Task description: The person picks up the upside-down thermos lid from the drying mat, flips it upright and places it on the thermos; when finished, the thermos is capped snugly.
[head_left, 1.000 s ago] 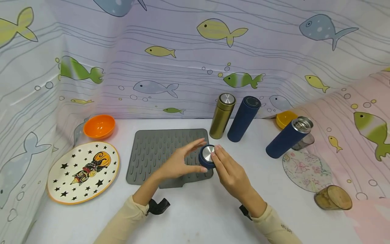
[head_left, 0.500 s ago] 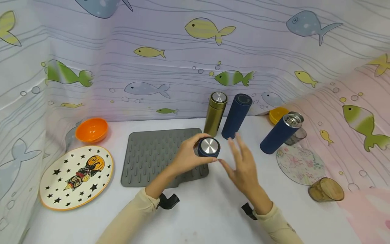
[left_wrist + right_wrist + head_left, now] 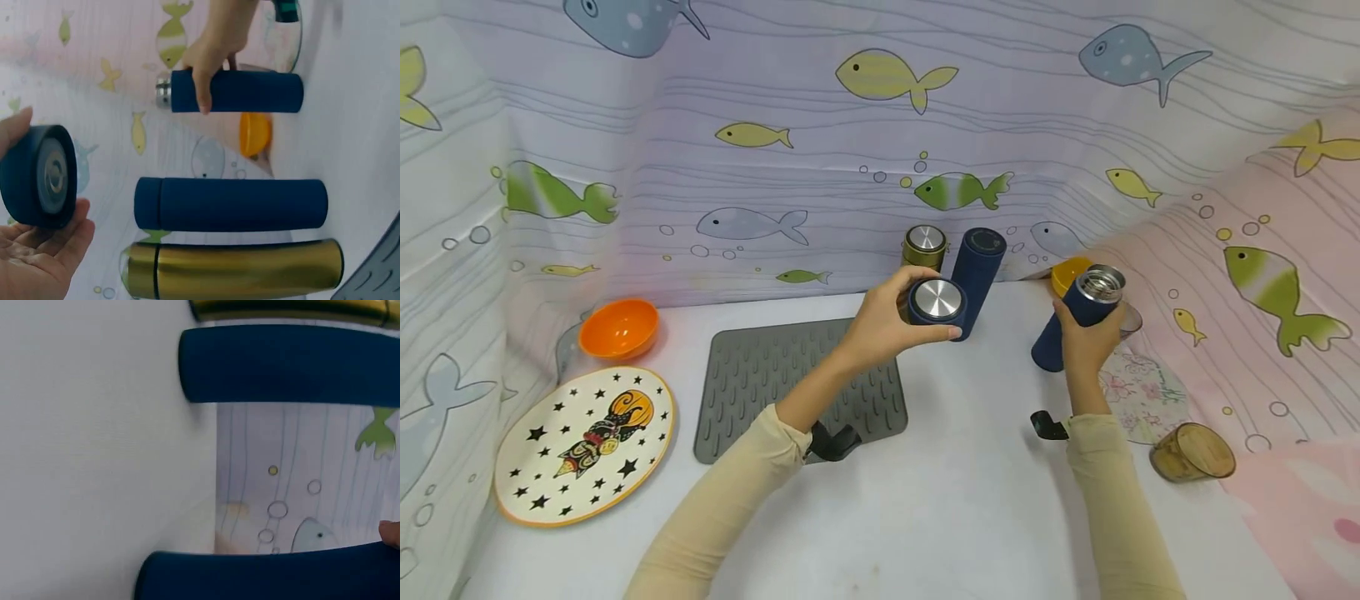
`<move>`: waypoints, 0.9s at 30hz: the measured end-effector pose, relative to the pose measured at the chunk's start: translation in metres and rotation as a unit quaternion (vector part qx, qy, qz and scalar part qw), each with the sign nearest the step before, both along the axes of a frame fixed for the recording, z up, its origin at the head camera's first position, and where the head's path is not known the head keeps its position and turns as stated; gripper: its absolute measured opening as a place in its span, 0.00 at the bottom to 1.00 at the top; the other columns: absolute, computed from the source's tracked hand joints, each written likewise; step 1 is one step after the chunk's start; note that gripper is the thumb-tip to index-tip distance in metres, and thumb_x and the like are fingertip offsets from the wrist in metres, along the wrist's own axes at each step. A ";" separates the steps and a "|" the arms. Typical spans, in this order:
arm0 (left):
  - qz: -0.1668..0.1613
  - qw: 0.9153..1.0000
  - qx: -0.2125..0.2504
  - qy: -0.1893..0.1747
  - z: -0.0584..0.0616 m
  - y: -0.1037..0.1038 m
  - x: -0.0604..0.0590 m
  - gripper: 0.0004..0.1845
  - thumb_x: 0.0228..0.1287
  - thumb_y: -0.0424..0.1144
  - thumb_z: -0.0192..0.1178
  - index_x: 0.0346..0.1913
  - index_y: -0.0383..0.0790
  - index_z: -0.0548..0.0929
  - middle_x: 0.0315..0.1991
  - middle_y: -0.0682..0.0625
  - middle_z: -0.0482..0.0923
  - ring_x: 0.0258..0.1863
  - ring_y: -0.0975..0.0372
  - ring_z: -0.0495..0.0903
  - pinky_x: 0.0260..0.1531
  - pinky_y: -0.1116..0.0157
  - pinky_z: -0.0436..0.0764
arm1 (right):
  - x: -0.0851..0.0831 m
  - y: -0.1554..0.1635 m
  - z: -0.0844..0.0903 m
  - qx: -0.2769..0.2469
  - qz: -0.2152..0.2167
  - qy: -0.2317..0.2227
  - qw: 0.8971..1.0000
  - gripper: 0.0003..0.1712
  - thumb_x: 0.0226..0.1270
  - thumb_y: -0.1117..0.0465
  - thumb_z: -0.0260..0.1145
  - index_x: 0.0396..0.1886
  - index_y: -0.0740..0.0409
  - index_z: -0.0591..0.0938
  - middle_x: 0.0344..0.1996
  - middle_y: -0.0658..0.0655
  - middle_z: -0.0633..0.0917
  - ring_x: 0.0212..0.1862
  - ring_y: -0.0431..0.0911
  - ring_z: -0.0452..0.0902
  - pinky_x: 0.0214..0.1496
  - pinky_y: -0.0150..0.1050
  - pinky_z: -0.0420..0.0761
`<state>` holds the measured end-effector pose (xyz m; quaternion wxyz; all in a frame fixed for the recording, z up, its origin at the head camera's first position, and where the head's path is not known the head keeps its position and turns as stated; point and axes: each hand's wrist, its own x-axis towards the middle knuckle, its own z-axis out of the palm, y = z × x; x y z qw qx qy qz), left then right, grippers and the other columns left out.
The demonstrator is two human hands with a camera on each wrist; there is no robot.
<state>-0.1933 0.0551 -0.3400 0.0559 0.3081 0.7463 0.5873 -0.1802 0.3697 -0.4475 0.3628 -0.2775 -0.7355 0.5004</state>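
The left hand [image 3: 883, 321] pinches the lid [image 3: 937, 302] up high, left of the open flask [image 3: 1078, 317], which the right hand's [image 3: 1084, 343] fingers wrap to steady it.

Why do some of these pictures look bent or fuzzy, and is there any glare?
Head view: wide lens bows the backdrop and splays the flasks; soft, even light, faint shadows, a mild sheen on the cap that the left hand holds. Left wrist view: sideways, the cap slightly soft. Right wrist view: very close, the open flask blurred at the edge.
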 end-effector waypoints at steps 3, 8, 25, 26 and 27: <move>-0.005 1.000 0.007 -0.007 0.003 0.002 0.000 0.38 0.49 0.40 0.78 0.64 0.42 0.73 0.56 0.51 0.78 0.52 0.60 0.81 0.55 0.61 0.80 | 0.007 -0.016 -0.004 0.027 0.010 0.018 0.999 0.49 0.53 0.55 0.78 0.72 0.56 0.63 0.66 0.59 0.73 0.68 0.50 0.69 0.73 0.42 0.65; 0.003 0.999 -0.004 0.036 0.009 0.003 0.005 0.39 0.48 0.41 0.79 0.64 0.41 0.73 0.56 0.50 0.79 0.52 0.60 0.81 0.53 0.62 0.80 | 0.038 -0.072 0.007 0.066 0.111 0.064 0.989 0.46 0.50 0.60 0.81 0.67 0.61 0.69 0.60 0.59 0.79 0.61 0.50 0.76 0.63 0.47 0.75; -0.020 0.995 -0.056 0.080 -0.010 0.034 0.023 0.40 0.49 0.43 0.78 0.65 0.37 0.72 0.56 0.46 0.80 0.55 0.57 0.81 0.57 0.59 0.79 | 0.082 -0.159 0.009 0.069 0.246 0.060 0.965 0.39 0.48 0.72 0.79 0.60 0.72 0.71 0.53 0.71 0.81 0.55 0.65 0.78 0.57 0.63 0.77; -0.017 0.995 -0.061 0.083 -0.012 0.035 0.023 0.40 0.49 0.43 0.78 0.65 0.36 0.72 0.56 0.46 0.81 0.55 0.57 0.81 0.57 0.59 0.79 | 0.083 -0.161 0.014 0.071 0.248 0.060 0.964 0.38 0.48 0.73 0.78 0.59 0.74 0.71 0.52 0.72 0.81 0.55 0.66 0.78 0.56 0.63 0.77; -0.014 0.994 -0.064 0.084 -0.014 0.036 0.024 0.40 0.49 0.43 0.78 0.65 0.36 0.72 0.55 0.46 0.81 0.55 0.57 0.81 0.56 0.59 0.79 | 0.085 -0.163 0.019 0.074 0.250 0.061 0.964 0.38 0.48 0.73 0.78 0.59 0.75 0.71 0.52 0.74 0.81 0.55 0.67 0.78 0.56 0.63 0.78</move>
